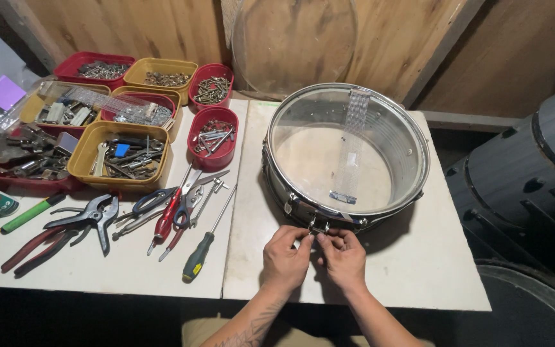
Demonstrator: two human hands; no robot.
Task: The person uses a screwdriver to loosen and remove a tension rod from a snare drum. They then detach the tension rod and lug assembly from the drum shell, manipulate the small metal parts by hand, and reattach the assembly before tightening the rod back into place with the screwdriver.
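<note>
A snare drum (380, 135) with a chrome shell and clear head lies upside down on the white table (431, 257), its strip of snare wires (352, 144) running across the head. My left hand (285, 259) and my right hand (343, 257) meet at the drum's near side, fingertips pinched on a small metal fitting (318, 225) on the shell. What exactly the fingers pinch is too small to make out.
Left of the drum lie a green-handled screwdriver (199, 254), scissors (155, 202), pliers (40, 244) and clamps. Red and yellow trays (120, 154) of screws and hardware stand at the back left. A clear drum head (293, 42) leans on the wooden wall. Black drum shells (534, 173) stand at right.
</note>
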